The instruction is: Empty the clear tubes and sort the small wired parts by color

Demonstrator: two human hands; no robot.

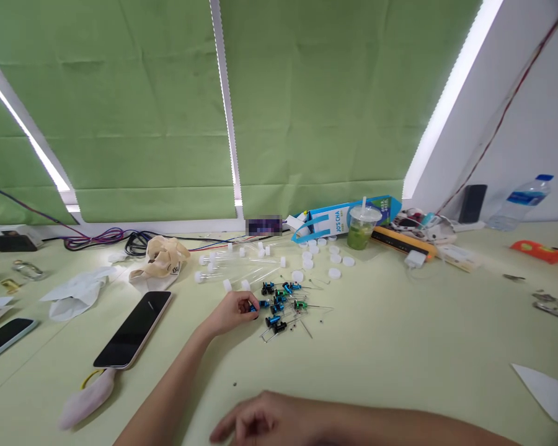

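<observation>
Three green blinds: drawn down behind the pale table, the leftmost cut off.
Blue, green and black fittings: thin-rodded, heaped mid-table beside the left hand.
Left hand: pinching a blue fitting, mostly hidden by the fingers.
Right hand: loosely curled, cropped below; cannot tell whether it holds anything.
Dark purple item: near the sill, pixelated.

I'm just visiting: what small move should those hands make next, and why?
Probably the left hand should ease the blue piece at its fingertips leftward, away from the pile. That piece sits at the pile's left edge, while thin metal rods lie among the other parts and might snag. The right hand is apart, nearer the person.
</observation>
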